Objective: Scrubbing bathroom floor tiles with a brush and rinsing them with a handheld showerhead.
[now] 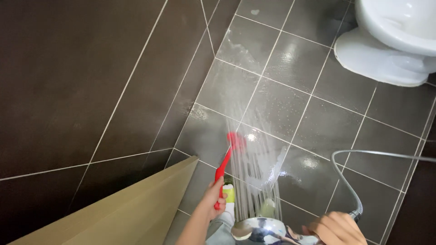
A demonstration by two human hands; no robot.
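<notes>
- While water streams from the chrome shower head onto the dark floor tiles, we grip its handle in our right hand at the near right, fingers curled shut around it, knuckles up.
- Our left hand reaches forward from the near edge, forearm angled up and to the right, fingers wrapped tightly around the handle of a red brush.
- We hold the brush slanted away from us, its head on the wet tile in the middle of the floor, inside the spray.
- A metal hose loops from our right hand off to the right.
- A white toilet base stands at the far right; a tan door edge lies near left.
</notes>
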